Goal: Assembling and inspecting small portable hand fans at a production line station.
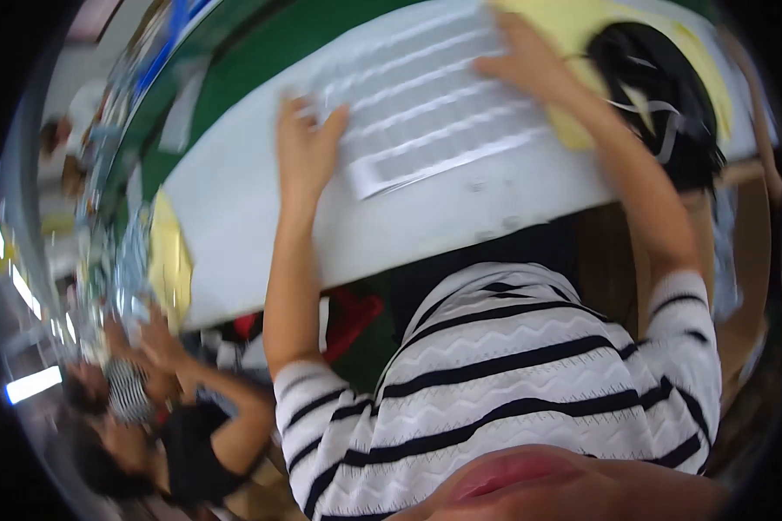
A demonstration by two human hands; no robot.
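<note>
A white sheet with rows of grey rectangles [443, 108] lies on the white tabletop [243, 208] in front of me. My left hand [308, 148] is at the sheet's left edge, thumb and fingers apart, blurred by motion. Over the sheet's far right corner is my right hand [534, 65], its thumb spread away from the fingers. Neither hand shows a clear grip on the sheet. Whether the fingertips touch it is too smeared to tell.
On the right, a black bundle with white strips [660, 104] rests on yellow paper [573, 126]. More yellow material [170, 256] hangs at the table's left end. A cardboard box [743, 226] stands at the right. Co-workers [204, 434] sit at the lower left.
</note>
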